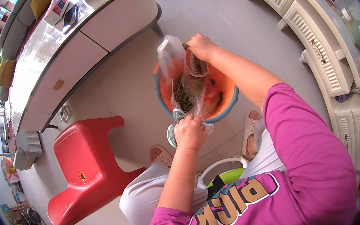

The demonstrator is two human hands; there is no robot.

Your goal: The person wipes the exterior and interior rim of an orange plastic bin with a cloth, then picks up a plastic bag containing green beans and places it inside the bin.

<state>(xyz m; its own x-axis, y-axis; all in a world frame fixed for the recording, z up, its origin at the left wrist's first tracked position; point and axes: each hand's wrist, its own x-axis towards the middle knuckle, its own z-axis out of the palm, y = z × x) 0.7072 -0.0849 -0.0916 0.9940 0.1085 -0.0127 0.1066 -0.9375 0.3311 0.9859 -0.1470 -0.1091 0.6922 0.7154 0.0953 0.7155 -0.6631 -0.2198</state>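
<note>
My left hand [190, 133] grips the near edge of a clear plastic bag [173, 59], with a green-and-white striped cloth item [171, 135] beside its fingers. My right hand [201, 46] is raised at the bag's far right side, its fingers closed on dark striped fabric [198, 66] that hangs down. Both hands are over an orange bucket with a blue-grey rim [223, 115]. Thin green-brown plant pieces [183, 95] show through or beside the bag in the bucket. Reddish, crumpled plastic [211, 95] lies in it too.
A red plastic stool [77, 152] stands at the left. Behind it is a long white coffee table [59, 66] bearing a phone [70, 16] and a box. White cabinets [321, 54] line the right. My slippered feet are beside the bucket; a green-and-white seat or container [231, 175] is between my legs.
</note>
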